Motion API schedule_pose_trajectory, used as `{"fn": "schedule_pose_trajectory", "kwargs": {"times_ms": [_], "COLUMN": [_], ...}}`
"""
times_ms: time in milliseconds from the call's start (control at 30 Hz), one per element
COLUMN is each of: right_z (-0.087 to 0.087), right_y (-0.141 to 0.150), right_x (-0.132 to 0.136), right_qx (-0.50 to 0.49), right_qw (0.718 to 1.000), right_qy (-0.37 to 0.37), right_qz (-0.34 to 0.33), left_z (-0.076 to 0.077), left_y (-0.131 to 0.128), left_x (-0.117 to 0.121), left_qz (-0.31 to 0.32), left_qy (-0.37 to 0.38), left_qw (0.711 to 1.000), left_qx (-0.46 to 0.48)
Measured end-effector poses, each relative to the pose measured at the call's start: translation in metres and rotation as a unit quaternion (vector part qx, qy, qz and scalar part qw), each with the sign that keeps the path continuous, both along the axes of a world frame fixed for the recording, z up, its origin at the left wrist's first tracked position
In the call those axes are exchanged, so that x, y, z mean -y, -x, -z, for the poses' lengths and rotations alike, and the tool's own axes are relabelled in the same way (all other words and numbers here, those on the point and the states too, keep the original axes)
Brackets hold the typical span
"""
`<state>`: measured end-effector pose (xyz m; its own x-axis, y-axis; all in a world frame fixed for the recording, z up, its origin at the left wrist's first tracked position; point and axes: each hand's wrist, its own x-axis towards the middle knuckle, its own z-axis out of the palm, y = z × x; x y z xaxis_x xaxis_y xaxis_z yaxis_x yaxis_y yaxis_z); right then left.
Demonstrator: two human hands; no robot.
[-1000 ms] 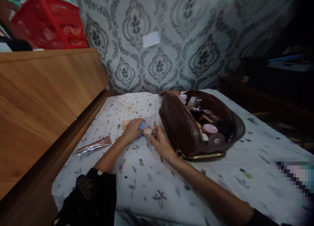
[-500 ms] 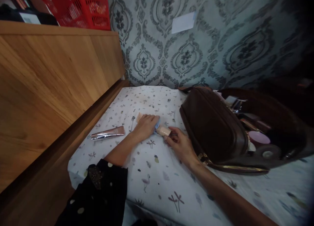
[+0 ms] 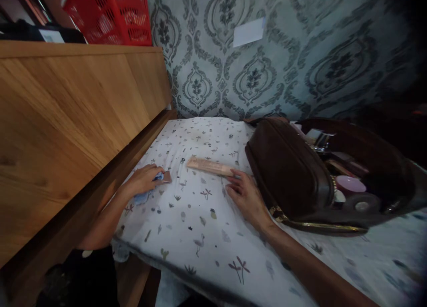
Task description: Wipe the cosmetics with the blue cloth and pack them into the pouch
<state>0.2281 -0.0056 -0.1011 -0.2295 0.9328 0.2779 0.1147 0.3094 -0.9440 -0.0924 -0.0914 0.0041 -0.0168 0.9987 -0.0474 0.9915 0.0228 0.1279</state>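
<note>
My left hand is at the left side of the bed, closed on a blue cloth. It presses down on a metallic pink tube, of which only the end shows. My right hand rests on the patterned sheet with its fingers loosely stretched out. Its fingertips touch the near end of a long beige tube that lies flat. Just right of that hand stands an open brown cosmetic bag.
The bag holds several cosmetics, among them a pink jar. A wooden panel runs along the bed's left side, with a red basket on top. A patterned wall with a white paper stands behind.
My left hand has moved left with the blue cloth, off the beige tube and onto the metallic pink tube. The beige tube now lies uncovered, with my right hand's fingertips at its end.
</note>
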Motion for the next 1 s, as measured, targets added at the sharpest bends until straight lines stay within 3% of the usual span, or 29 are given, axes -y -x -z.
{"fn": "schedule_pose_trajectory", "kwargs": {"times_ms": [100, 267, 400, 500, 567, 667, 800, 1000], "right_z": [0.003, 0.001, -0.011, -0.026, -0.035, -0.047, -0.055, -0.051], "right_y": [0.001, -0.002, -0.004, -0.004, -0.002, 0.0, 0.001, -0.002], "right_x": [0.0, 0.0, 0.005, 0.017, 0.029, 0.045, 0.054, 0.048], "right_qx": [-0.009, 0.0, 0.024, 0.029, 0.015, -0.039, -0.114, -0.188], "right_qw": [1.0, 0.999, 0.998, 0.996, 0.988, 0.954, 0.895, 0.844], "right_qy": [-0.021, -0.032, -0.052, -0.043, 0.006, 0.125, 0.264, 0.36], "right_qz": [-0.003, 0.002, -0.009, -0.075, -0.153, -0.269, -0.341, -0.351], "left_z": [0.003, -0.004, -0.014, -0.014, -0.009, 0.004, 0.018, 0.024], "left_y": [-0.001, -0.011, -0.02, -0.046, -0.074, -0.117, -0.145, -0.133], "left_x": [0.008, -0.002, -0.01, -0.016, -0.022, -0.03, -0.031, -0.036], "left_qz": [-0.016, -0.044, -0.019, -0.009, -0.038, -0.05, -0.059, -0.063], "left_qy": [0.031, 0.077, 0.049, 0.007, -0.028, -0.067, -0.112, -0.153], "left_qw": [0.999, 0.995, 0.996, 0.966, 0.903, 0.831, 0.814, 0.798], "left_qx": [-0.04, -0.036, 0.068, 0.258, 0.426, 0.55, 0.568, 0.58]}}
